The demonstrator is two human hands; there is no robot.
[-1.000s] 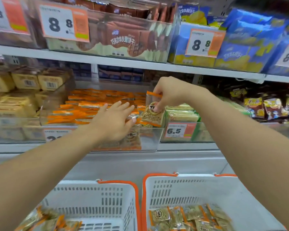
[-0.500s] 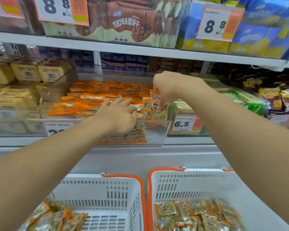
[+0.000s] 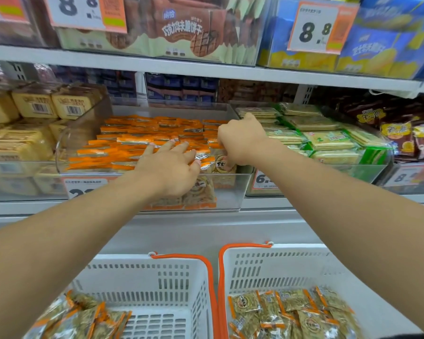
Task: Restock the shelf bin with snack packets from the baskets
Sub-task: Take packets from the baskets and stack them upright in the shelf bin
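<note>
A clear shelf bin (image 3: pixel 233 189) on the middle shelf holds rows of orange-edged snack packets (image 3: pixel 132 140). My left hand (image 3: pixel 169 167) lies flat on the packets near the bin's front, fingers straight. My right hand (image 3: pixel 240 140) has curled fingers and pinches one snack packet (image 3: pixel 222 165) by its top, upright in the bin's front right corner. Below stand two white baskets with orange rims, the left basket (image 3: pixel 157 285) and the right basket (image 3: pixel 279 272). Both hold more of the same packets.
A bin of green-wrapped biscuits (image 3: pixel 328 140) sits right of the target bin, yellow boxed packs (image 3: pixel 34 108) to its left. The upper shelf edge (image 3: pixel 206 67) overhangs with price tags and boxes. A grey ledge (image 3: pixel 206 228) separates shelf and baskets.
My right hand has lowered the packet down into the bin's front right corner. My left hand has slid forward and flattened on the packets. The view has moved closer to the shelf.
</note>
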